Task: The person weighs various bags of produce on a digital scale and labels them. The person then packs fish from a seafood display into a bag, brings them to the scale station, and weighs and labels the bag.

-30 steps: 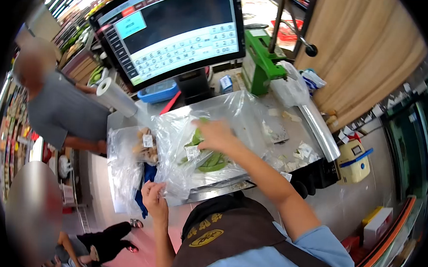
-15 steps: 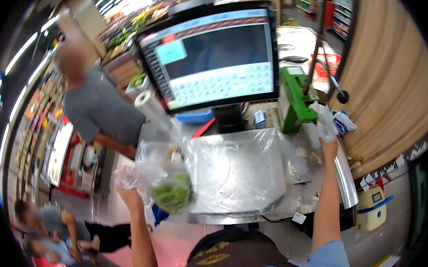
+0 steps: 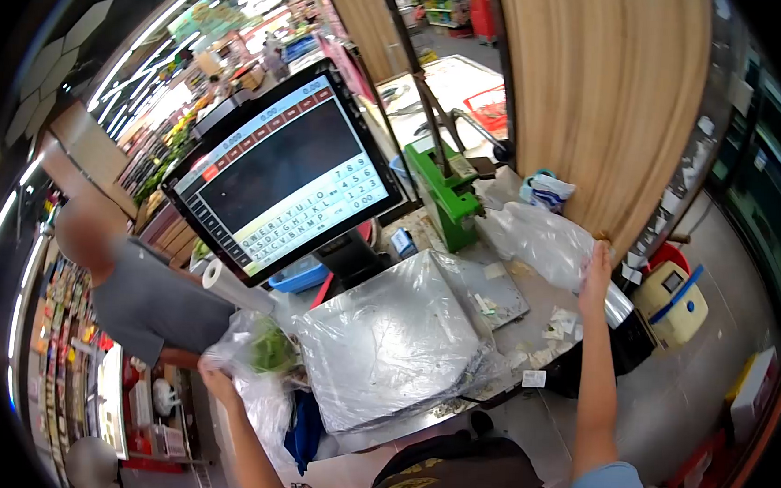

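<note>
At the frame's left, our left hand [image 3: 215,381] pinches the bag of greens [image 3: 272,348] lying to its upper right, while our right hand [image 3: 595,279], grip unclear, meets clear plastic [image 3: 536,241] stretching leftward at centre-right.

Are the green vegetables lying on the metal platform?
No, the green vegetables are bagged near the left hand, left of the metal platform.

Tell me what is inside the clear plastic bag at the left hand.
Green vegetables show through the clear plastic bag at the left hand. Their underside, and anything behind them in the bag, is hidden; their exact kind is too blurred to tell.
</note>
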Motion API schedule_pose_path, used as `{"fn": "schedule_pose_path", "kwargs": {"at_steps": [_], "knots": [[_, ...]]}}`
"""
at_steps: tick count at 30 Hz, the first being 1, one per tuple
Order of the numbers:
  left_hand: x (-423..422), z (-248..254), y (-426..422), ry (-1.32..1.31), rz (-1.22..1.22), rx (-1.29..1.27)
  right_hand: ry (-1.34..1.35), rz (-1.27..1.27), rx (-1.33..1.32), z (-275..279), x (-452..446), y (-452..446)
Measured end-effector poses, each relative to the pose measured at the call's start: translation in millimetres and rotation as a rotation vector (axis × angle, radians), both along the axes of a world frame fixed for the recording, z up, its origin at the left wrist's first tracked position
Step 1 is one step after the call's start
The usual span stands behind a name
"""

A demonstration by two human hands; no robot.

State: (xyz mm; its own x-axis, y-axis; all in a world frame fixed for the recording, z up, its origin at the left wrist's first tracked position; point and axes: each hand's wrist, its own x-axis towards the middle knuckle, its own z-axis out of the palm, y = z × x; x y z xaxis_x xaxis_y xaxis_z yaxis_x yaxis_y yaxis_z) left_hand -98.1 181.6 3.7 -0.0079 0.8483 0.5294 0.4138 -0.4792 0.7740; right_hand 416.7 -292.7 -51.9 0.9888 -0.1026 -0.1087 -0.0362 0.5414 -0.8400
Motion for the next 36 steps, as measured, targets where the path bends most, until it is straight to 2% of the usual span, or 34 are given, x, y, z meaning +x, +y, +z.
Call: {"fn": "schedule_pose_path", "kwargs": {"at_steps": [1,2,3,5,6,7,8,10,11,12,13,14,16,17,18,19,20,21,23,24,25,26,27,28,30,31,33,34,35,36], "knots": [[-6.9,-29.4,12.9,0.085,-0.111,-0.146,-0.005,-0.03,-0.007,16.7,-18.6,-23.4],[-7.5,-62.9,20.2,-0.145,-0.266,-0.388,-0.068,0.077,-0.047,29.8,-38.7,-44.8],[-3.0,-73.2,16.4,-0.227,-0.243,-0.587,-0.129,0.186,-0.09,43.3,-59.7,-65.0],[-0.4,-87.8,14.1,0.054,-0.134,-0.562,-0.188,0.097,-0.262,75.6,-102.7,-96.8],[9.2,-71.1,-5.3,0.1,-0.153,-0.49,-0.189,0.086,-0.283,67.8,-113.2,-120.9],[18.4,-55.0,-25.0,0.146,-0.167,-0.416,-0.171,0.073,-0.27,90.0,-140.3,-126.9],[18.0,-64.9,-21.9,0.108,-0.241,-0.082,-0.177,0.012,-0.337,83.5,-153.0,-141.3],[59.1,13.0,-104.3,0.052,-0.228,0.058,-0.181,-0.045,-0.418,72.5,-180.6,-167.5],[77.1,29.1,-130.8,0.02,-0.231,0.133,-0.147,-0.035,-0.523,68.7,-193.5,-174.9],[97.4,31.6,-155.5,-0.062,-0.303,0.094,-0.111,-0.024,-0.625,63.7,-205.2,-183.7],[115.7,32.8,-183.4,-0.143,-0.372,0.056,-0.175,0.01,-0.612,38.6,-209.7,-190.1],[134.9,30.9,-215.6,-0.035,-0.525,-0.003,-0.238,0.043,-0.596,16.3,-208.4,-196.2],[181.2,24.5,-292.1,0.156,-0.903,-0.136,-0.021,0.391,-0.571,28.1,-221.6,-195.9],[203.7,23.8,-342.3,0.218,-1.082,-0.196,-0.287,0.478,-0.664,14.5,-219.8,-198.9],[224.8,14.6,-385.5,0.273,-1.31,-0.267,-0.221,0.709,-0.717,27.2,-221.4,-208.8],[242.8,25.1,-434.5,0.395,-1.497,-0.135,-0.19,0.9,-0.672,47.4,-219.7,-219.9],[262.0,19.6,-478.4,0.359,-1.714,-0.069,-0.354,0.941,-0.64,44.7,-216.2,-234.6],[279.7,11.1,-519.5,0.447,-1.844,0.111,-0.391,0.982,-0.653,54.8,-210.7,-260.3],[314.1,6.8,-584.9,0.767,-2.223,-0.359,-0.461,0.828,-0.665,54.1,-202.3,-332.5],[324.9,7.5,-614.6,0.804,-2.276,-0.377,-0.185,0.751,-0.445,56.0,-207.8,-376.2],[339.5,6.1,-640.4,0.828,-2.324,-0.371,-0.079,0.593,-0.281,49.9,-210.2,-423.1],[351.3,3.3,-666.0,0.959,-2.381,-0.442,-0.003,0.421,-0.115,43.9,-212.9,-470.2],[362.2,-1.1,-690.0,1.097,-2.423,-0.513,-0.064,0.195,-0.013,31.5,-216.8,-509.7],[374.3,-6.6,-711.0,1.108,-2.463,-0.52,-0.047,0.159,-0.025,48.6,-215.6,-528.5],[397.8,-14.6,-754.9,1.108,-2.593,-0.43,-0.13,-0.219,0.348,90.6,-209.9,-560.3],[411.5,-21.1,-775.8,1.092,-2.583,-0.488,-0.121,-0.246,0.339,88.6,-206.2,-572.9],[445.3,-31.9,-820.1,0.734,-2.543,-0.467,-0.075,-0.379,0.238,82.7,-190.1,-606.8],[464.1,-32.9,-838.6,0.704,-2.473,-0.702,-0.054,-0.231,-0.052,53.1,-184.9,-640.5],[484.1,-33.5,-855.8,0.674,-2.381,-0.93,-0.042,-0.24,-0.058,34.7,-169.8,-656.7],[504.1,-32.6,-873.6,0.527,-2.336,-1.244,0.04,-0.151,-0.577,21.9,-149.6,-671.1]]}}
